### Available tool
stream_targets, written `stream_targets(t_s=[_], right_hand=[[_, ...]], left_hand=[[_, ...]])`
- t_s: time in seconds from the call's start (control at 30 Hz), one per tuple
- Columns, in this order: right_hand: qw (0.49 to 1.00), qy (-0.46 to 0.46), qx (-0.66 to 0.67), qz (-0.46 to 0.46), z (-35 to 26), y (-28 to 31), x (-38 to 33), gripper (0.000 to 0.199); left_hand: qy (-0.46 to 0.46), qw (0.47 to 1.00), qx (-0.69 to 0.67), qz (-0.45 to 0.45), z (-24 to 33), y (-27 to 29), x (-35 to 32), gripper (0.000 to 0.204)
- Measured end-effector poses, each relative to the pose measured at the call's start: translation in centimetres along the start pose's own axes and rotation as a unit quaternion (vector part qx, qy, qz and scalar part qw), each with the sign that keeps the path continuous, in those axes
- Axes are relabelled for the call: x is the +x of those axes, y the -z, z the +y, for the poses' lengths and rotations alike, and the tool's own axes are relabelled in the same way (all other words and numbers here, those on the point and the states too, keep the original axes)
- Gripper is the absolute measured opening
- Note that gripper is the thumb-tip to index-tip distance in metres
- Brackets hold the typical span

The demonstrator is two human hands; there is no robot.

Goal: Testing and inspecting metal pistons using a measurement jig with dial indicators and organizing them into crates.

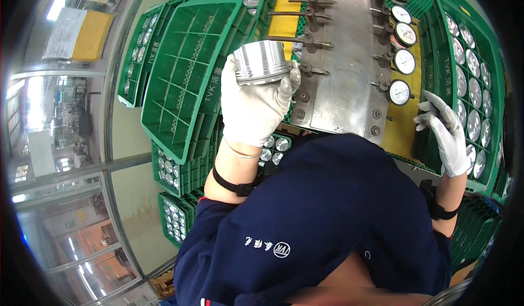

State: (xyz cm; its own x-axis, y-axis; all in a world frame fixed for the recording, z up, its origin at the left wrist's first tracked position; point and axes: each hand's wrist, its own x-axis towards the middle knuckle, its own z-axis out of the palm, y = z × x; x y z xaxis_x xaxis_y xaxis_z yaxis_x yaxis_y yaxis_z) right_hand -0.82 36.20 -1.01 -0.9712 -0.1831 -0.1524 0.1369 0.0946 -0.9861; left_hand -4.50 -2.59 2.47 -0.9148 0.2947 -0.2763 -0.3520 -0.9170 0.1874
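Observation:
My left hand [254, 109], in a white glove, is raised and closed around a shiny metal piston [258, 58], with ring grooves showing near its lower rim. The hand is left of a steel gauging plate [349, 60] with several clamp posts along both sides. My right hand [445, 134], also gloved in white, holds nothing; its fingers are apart and slightly bent. It is beside the near left edge of a green crate [431, 66] with rows of pistons [475, 95]. Between that hand and the plate, several round dial gauges [404, 61] line the plate's right side.
A green divided crate [183, 77] stands tilted on the left, its visible cells bare. Behind it is another crate [134, 69] with pistons. More piston crates [174, 216] are stacked low on the left. Yellow sheets [401, 126] flank the plate. A glazed partition [106, 126] runs along the far left.

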Motion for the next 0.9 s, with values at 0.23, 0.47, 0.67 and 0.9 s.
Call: stream_targets(t_s=[0.23, 0.47, 0.67, 0.9], right_hand=[[1.0, 0.008, -0.019, -0.018, -0.1, -3.1, -0.8, 0.045], [0.987, -0.084, 0.061, -0.121, 2.8, -7.5, 0.9, 0.055], [0.961, -0.196, 0.158, -0.111, 3.8, -10.9, 1.2, 0.084], [0.963, -0.161, 0.205, -0.071, 4.8, -13.1, 2.4, 0.096]], left_hand=[[0.008, 0.954, 0.298, -0.021, -2.8, 0.2, 2.2, 0.058], [-0.199, 0.298, 0.911, -0.202, -7.6, 1.8, 5.0, 0.079], [-0.33, 0.245, 0.879, -0.243, -7.2, 5.8, 7.4, 0.081], [-0.301, 0.323, 0.87, -0.218, -6.9, 7.1, 9.8, 0.082]])
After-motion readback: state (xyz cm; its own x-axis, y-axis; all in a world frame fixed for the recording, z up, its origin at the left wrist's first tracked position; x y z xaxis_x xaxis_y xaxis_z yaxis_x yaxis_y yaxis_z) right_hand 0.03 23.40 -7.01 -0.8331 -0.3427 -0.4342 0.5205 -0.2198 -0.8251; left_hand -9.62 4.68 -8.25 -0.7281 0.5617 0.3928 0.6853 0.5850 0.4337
